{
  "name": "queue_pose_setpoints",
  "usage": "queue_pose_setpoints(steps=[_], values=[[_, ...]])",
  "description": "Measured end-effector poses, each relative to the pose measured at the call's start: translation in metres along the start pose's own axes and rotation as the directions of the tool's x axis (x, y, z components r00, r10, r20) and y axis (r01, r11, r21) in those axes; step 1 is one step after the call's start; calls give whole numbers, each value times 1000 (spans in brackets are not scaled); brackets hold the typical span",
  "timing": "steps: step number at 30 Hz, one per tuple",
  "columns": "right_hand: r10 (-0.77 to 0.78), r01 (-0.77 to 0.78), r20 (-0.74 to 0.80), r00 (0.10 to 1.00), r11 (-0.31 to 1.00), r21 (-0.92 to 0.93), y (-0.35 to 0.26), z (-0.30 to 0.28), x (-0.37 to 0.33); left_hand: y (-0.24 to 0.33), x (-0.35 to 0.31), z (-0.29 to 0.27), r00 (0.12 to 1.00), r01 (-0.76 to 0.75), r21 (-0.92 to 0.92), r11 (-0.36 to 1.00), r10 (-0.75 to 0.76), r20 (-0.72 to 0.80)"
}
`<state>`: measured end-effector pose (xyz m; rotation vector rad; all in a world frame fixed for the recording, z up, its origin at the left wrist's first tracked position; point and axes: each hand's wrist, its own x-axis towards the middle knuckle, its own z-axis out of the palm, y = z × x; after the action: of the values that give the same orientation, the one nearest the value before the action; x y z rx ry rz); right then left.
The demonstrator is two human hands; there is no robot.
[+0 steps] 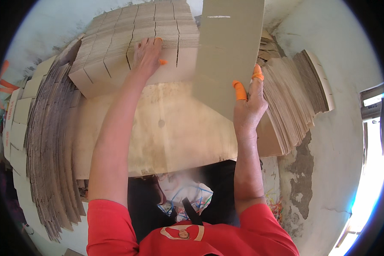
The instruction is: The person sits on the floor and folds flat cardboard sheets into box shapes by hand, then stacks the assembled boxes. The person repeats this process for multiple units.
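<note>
A wide stack of slotted cardboard sheets (175, 55) stands at the far side of the work board. My left hand (147, 55) rests on its near face, fingers bent against the sheets and thumb spread to the right. Nothing shows lifted in that hand. To the right, my right hand (251, 102) grips a large plain cardboard sheet (228, 55) by its right edge, thumb on the near face. The sheet is tilted upright and hides part of the stack behind it. Orange finger covers sit on the thumb and a finger of each hand.
The wooden board (158, 128) lies before me, its near edge at my lap. Tall cardboard piles flank it: a left pile (51, 149) and a right pile (286, 98). A peeling wall (333, 141) rises at right, beside a bright opening. Strapping and white material (187, 196) lie below.
</note>
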<state>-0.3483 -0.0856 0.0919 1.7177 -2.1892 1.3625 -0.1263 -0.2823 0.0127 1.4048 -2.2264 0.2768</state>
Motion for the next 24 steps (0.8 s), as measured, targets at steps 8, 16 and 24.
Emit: queue_pose_setpoints(steps=[8,16,24], values=[[-191,197,-129,973,980,33,21,17,-2,-25,7,17,987,-141,-108,984,130,-98],[-291,307,-176,940,949,74,9,10,-5,15,-27,-12,961,-268,-179,947,251,-114],[-384,396,-176,906,917,37,10,14,-5,52,-51,-23,937,-346,-121,931,350,12]])
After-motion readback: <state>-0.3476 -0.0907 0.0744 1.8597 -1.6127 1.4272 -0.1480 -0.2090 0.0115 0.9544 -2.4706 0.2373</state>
